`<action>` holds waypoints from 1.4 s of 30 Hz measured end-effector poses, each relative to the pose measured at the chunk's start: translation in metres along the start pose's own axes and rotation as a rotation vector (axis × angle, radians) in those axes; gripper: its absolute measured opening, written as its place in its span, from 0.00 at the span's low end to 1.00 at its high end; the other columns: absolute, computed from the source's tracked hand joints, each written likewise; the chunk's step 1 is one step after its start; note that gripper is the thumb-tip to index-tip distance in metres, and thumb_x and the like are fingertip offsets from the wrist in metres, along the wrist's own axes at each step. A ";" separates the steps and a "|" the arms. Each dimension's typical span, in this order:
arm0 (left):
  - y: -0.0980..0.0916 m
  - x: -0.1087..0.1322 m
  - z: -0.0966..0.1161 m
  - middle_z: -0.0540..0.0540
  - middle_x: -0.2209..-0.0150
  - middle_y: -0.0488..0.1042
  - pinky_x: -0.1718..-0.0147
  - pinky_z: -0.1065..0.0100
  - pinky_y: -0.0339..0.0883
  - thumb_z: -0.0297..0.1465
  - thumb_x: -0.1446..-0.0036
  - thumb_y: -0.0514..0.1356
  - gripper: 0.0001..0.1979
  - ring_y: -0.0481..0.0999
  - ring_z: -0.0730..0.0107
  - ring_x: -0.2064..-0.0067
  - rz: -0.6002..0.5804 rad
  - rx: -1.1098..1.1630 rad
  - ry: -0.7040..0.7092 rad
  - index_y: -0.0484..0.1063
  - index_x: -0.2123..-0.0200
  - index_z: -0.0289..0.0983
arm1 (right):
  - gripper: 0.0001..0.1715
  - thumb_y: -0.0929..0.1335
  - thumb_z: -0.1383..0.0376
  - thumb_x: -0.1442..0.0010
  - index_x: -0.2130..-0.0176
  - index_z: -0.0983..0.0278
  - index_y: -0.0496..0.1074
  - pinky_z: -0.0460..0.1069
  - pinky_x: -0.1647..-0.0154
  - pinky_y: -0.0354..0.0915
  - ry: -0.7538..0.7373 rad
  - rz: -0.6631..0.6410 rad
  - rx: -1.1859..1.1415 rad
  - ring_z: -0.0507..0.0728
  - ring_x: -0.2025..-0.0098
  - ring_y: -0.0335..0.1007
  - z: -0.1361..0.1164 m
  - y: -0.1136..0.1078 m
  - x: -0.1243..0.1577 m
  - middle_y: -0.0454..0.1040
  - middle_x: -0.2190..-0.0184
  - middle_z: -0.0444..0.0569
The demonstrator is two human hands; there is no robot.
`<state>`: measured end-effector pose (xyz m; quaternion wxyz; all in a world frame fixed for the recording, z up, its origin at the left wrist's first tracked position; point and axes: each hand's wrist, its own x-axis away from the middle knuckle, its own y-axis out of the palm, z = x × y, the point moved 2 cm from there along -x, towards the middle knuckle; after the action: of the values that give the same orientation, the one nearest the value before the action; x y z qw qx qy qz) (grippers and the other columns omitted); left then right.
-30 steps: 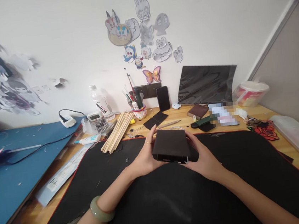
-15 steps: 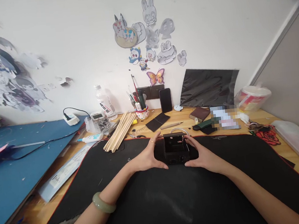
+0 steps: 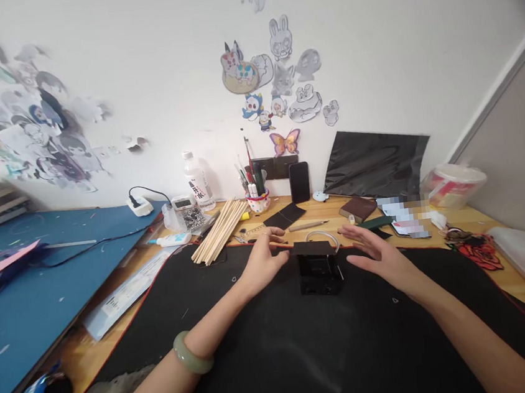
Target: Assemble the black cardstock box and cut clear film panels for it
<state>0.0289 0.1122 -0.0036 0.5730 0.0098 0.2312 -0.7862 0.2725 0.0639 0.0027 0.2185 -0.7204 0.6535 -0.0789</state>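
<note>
Blk box (image 3: 315, 249) is sitting on the mat (image 3: 265, 359) btwn my hands! L hand (image 3: 265, 262) is hovering half-curled, R hand (image 3: 384, 260) is hovering wider open, both holding 0.

Table (image 3: 330, 213): light wood
Mat (image 3: 261, 359): black, red-edged, on the table
Box (image 3: 313, 248): on the mat
Sticks (image 3: 220, 231): across the mat's edge
Pen cup (image 3: 259, 202): behind the mat

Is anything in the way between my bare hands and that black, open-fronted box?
Nothing visible stands between the bare left hand or bare right hand and the black, open-fronted box; the pale, curved band arcs behind it.
</note>
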 end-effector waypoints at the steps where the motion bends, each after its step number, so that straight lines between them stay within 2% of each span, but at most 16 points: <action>1: 0.004 -0.001 0.000 0.42 0.56 0.65 0.57 0.62 0.63 0.28 0.53 0.56 0.17 0.68 0.64 0.56 -0.004 -0.021 -0.026 0.59 0.57 0.37 | 0.31 0.68 0.57 0.48 0.46 0.55 0.59 0.57 0.40 0.52 -0.009 0.028 0.028 0.60 0.41 0.54 -0.004 0.004 -0.003 0.61 0.43 0.49; 4: 0.016 -0.005 -0.002 0.43 0.57 0.68 0.63 0.64 0.65 0.32 0.55 0.60 0.20 0.70 0.64 0.61 -0.031 -0.080 -0.092 0.61 0.57 0.36 | 0.27 0.68 0.57 0.49 0.49 0.57 0.64 0.56 0.47 0.60 -0.032 0.065 0.171 0.60 0.47 0.63 -0.015 0.018 -0.010 0.67 0.48 0.49; 7: 0.022 -0.011 -0.002 0.46 0.63 0.71 0.66 0.68 0.64 0.26 0.56 0.58 0.15 0.71 0.68 0.66 -0.068 -0.125 -0.126 0.65 0.61 0.36 | 0.16 0.65 0.60 0.47 0.58 0.59 0.71 0.52 0.56 0.66 -0.025 0.095 0.256 0.58 0.58 0.71 -0.023 0.027 -0.016 0.74 0.58 0.47; 9: 0.022 -0.012 0.001 0.49 0.69 0.71 0.69 0.70 0.62 0.24 0.57 0.56 0.11 0.70 0.70 0.69 -0.094 -0.150 -0.137 0.68 0.66 0.36 | 0.11 0.64 0.60 0.46 0.66 0.61 0.74 0.51 0.62 0.66 -0.016 0.109 0.270 0.57 0.65 0.72 -0.025 0.029 -0.016 0.76 0.66 0.46; 11: 0.020 -0.011 0.005 0.52 0.76 0.69 0.72 0.71 0.61 0.24 0.57 0.55 0.06 0.69 0.72 0.73 -0.111 -0.172 -0.146 0.69 0.72 0.35 | 0.12 0.64 0.58 0.46 0.73 0.62 0.73 0.50 0.68 0.66 -0.014 0.118 0.279 0.56 0.71 0.71 -0.024 0.028 -0.014 0.75 0.73 0.44; 14: 0.018 -0.005 0.010 0.53 0.80 0.66 0.74 0.72 0.59 0.26 0.56 0.56 0.02 0.67 0.72 0.75 -0.116 -0.192 -0.154 0.68 0.76 0.35 | 0.14 0.66 0.57 0.48 0.77 0.63 0.72 0.49 0.74 0.64 -0.014 0.117 0.264 0.56 0.75 0.69 -0.019 0.026 -0.008 0.73 0.79 0.43; 18: 0.020 0.001 0.013 0.52 0.78 0.69 0.73 0.72 0.60 0.28 0.54 0.55 0.04 0.69 0.71 0.74 -0.108 -0.203 -0.151 0.69 0.76 0.35 | 0.11 0.67 0.59 0.48 0.70 0.63 0.75 0.51 0.70 0.68 -0.017 0.106 0.173 0.58 0.72 0.72 -0.011 0.027 -0.002 0.76 0.73 0.45; 22: 0.022 0.001 0.012 0.50 0.78 0.71 0.73 0.71 0.60 0.30 0.52 0.54 0.06 0.70 0.70 0.74 -0.088 -0.226 -0.157 0.70 0.74 0.35 | 0.13 0.66 0.61 0.47 0.61 0.61 0.73 0.53 0.60 0.70 -0.046 0.104 0.060 0.59 0.60 0.73 -0.011 0.029 0.002 0.76 0.62 0.49; 26: 0.020 0.003 0.013 0.49 0.76 0.72 0.73 0.70 0.59 0.29 0.53 0.55 0.06 0.70 0.69 0.73 -0.074 -0.235 -0.161 0.71 0.73 0.36 | 0.11 0.66 0.64 0.47 0.62 0.60 0.73 0.54 0.54 0.67 -0.099 0.128 0.006 0.60 0.53 0.69 -0.017 0.031 0.009 0.74 0.57 0.49; 31: 0.015 0.005 0.014 0.47 0.74 0.73 0.72 0.70 0.60 0.31 0.52 0.56 0.06 0.71 0.68 0.71 -0.092 -0.205 -0.166 0.71 0.72 0.35 | 0.12 0.64 0.70 0.46 0.67 0.58 0.75 0.56 0.51 0.63 -0.293 0.186 0.083 0.59 0.54 0.69 -0.027 0.033 0.018 0.75 0.60 0.48; 34: 0.013 0.003 0.013 0.48 0.74 0.72 0.74 0.71 0.60 0.31 0.53 0.57 0.09 0.70 0.70 0.72 -0.176 -0.155 -0.157 0.71 0.68 0.34 | 0.12 0.63 0.70 0.47 0.71 0.59 0.75 0.56 0.52 0.63 -0.320 0.205 0.177 0.58 0.56 0.70 -0.026 0.035 0.019 0.75 0.61 0.47; 37: 0.009 0.001 0.014 0.50 0.74 0.71 0.74 0.72 0.61 0.30 0.54 0.59 0.15 0.70 0.71 0.72 -0.330 -0.090 -0.138 0.70 0.60 0.34 | 0.12 0.63 0.71 0.46 0.73 0.59 0.73 0.55 0.53 0.63 -0.321 0.179 0.222 0.58 0.57 0.70 -0.022 0.034 0.017 0.75 0.61 0.48; 39: 0.005 0.000 0.017 0.48 0.71 0.72 0.71 0.72 0.63 0.30 0.53 0.59 0.19 0.71 0.71 0.69 -0.439 -0.054 -0.118 0.69 0.55 0.35 | 0.11 0.62 0.71 0.46 0.72 0.59 0.73 0.55 0.53 0.63 -0.307 0.169 0.222 0.58 0.56 0.69 -0.018 0.033 0.017 0.75 0.61 0.48; 42: -0.004 0.000 0.024 0.45 0.59 0.72 0.63 0.70 0.64 0.29 0.50 0.58 0.20 0.71 0.70 0.61 -0.558 -0.023 -0.090 0.67 0.51 0.37 | 0.11 0.62 0.70 0.45 0.72 0.59 0.72 0.56 0.51 0.62 -0.272 0.153 0.216 0.59 0.54 0.68 -0.017 0.031 0.017 0.74 0.59 0.48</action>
<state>0.0309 0.1047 0.0192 0.3443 -0.0958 0.2082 -0.9105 0.2395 0.0419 0.0016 0.3861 -0.6450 0.6586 -0.0337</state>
